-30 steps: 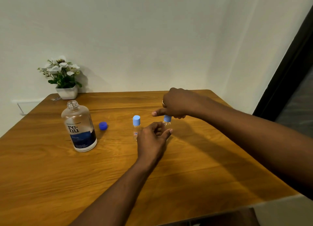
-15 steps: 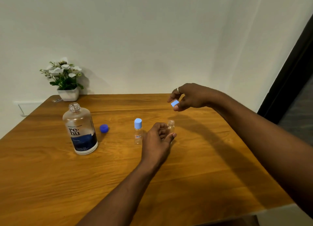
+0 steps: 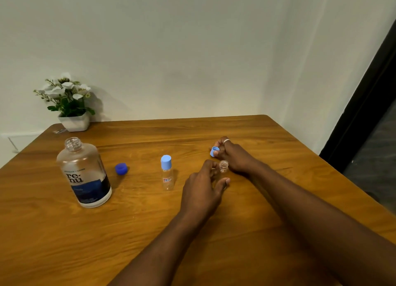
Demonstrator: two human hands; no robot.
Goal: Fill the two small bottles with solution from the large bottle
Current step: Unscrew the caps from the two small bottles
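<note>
Preparation only; no filling begun.
The left hand holds the uncapped small bottle; the right hand pinches its cap. Left of both hands, the second small bottle is still capped and the large bottle stands open.

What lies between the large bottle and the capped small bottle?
Only the dark blue cap lies there, on the table, as the head view shows.

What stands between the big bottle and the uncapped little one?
The capped small bottle stands between the large bottle and the uncapped small bottle; a dark blue cap lies there too, nearer the large bottle.
</note>
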